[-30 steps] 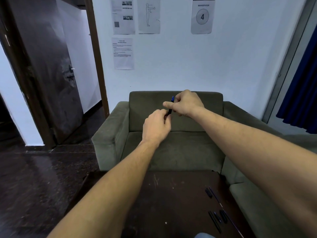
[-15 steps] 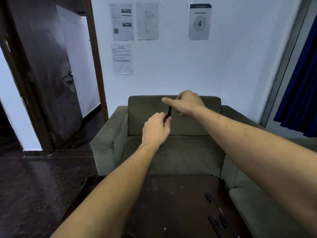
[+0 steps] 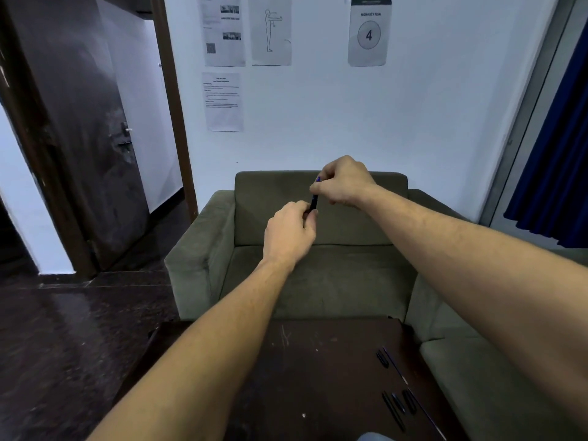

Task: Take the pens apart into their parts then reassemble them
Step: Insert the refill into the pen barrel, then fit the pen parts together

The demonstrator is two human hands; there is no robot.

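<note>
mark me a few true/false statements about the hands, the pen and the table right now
1. The left hand and right hand both hold one pen in the air. True.
2. The left hand grips the pen's top end. False: it grips the lower end; the right hand pinches the top.
3. Loose pen parts lie on the dark table. True.
4. The wall sign shows a 7. False: it shows a 4.
</note>
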